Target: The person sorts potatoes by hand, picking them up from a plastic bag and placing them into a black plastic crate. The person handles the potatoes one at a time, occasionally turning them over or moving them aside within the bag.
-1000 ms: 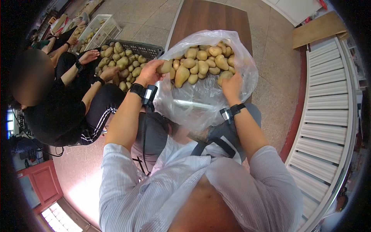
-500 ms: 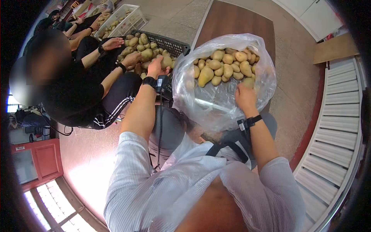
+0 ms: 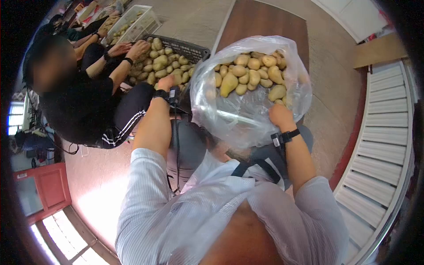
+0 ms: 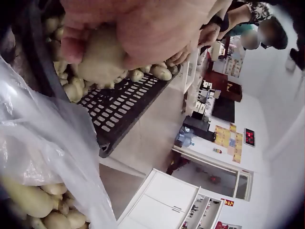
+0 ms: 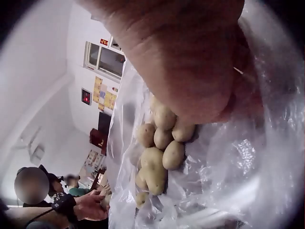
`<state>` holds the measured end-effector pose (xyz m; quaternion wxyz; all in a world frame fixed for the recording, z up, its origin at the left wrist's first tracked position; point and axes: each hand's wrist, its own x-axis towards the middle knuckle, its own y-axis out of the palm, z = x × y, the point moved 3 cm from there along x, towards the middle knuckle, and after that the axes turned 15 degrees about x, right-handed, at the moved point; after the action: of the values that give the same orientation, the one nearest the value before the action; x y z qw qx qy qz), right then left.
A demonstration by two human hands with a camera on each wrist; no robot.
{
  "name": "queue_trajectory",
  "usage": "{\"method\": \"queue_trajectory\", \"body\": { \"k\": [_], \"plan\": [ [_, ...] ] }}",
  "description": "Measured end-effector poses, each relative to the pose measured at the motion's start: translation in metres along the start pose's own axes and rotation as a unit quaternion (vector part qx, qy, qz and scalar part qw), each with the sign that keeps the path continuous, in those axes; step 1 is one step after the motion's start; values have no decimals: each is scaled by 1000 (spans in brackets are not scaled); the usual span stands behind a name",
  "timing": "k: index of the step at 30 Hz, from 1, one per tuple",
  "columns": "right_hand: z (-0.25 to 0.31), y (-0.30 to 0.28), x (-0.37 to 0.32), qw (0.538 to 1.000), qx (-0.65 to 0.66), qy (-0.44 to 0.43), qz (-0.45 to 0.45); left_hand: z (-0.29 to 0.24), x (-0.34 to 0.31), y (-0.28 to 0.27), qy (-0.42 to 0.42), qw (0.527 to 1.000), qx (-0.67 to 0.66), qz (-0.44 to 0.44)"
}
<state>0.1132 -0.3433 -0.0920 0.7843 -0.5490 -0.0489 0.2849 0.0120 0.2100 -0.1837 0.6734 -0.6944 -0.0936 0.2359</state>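
In the left wrist view my left hand curls its fingers round a potato over the black crate. The head view shows this left hand at the crate's near right corner, among more potatoes. My right hand is inside the clear plastic bag, low at its right side. One potato lies just beyond its knuckles. Its fingers are mostly hidden, and I cannot tell whether they grip anything. Smooth yellowish potatoes are heaped at the bag's far side.
The bag stands by a brown wooden table. At the left a seated person in black has both hands over the crate. Behind is a white crate with potatoes; a white radiator lines the right wall.
My left hand has gone from the bag's left rim to the black crate. My right hand has drawn back slightly from a potato in the bag. The other person's hands have shifted.
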Motion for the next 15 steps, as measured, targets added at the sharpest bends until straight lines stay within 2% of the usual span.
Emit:
{"method": "queue_trajectory", "body": {
  "k": [1, 3, 5, 6, 8, 9, 10, 13, 15],
  "plan": [
    [-13, 0, 2, 998, 15, 55, -13, -8, -3, -3, 92, 983, 159, -15],
    [-1, -25, -6, 996, 31, 88, -13, -15, -11, -7, 101, 979, 175, -26],
    [-1, -35, -6, 992, 51, 114, -13, -23, -20, -22, 81, 990, 106, 40],
    [-5, -34, -1, 989, 55, 132, -22, -28, -19, -25, 94, 973, 203, 55],
    [-9, -33, 2, 986, 60, 149, -32, -32, -18, -24, 91, 976, 191, 46],
    [-10, -36, 2, 980, 87, 148, -97, -28, -17, -20, 83, 980, 179, 40],
    [-9, -38, 2, 969, 114, 146, -162, -26, -18, -17, 125, 970, 210, 5],
    [-5, -42, 3, 966, 129, 168, -151, -33, -27, -30, 118, 978, 170, 27],
    [-3, -41, 6, 965, 126, 173, -149, -27, -19, -19, 106, 973, 203, 33]
  ]
}}
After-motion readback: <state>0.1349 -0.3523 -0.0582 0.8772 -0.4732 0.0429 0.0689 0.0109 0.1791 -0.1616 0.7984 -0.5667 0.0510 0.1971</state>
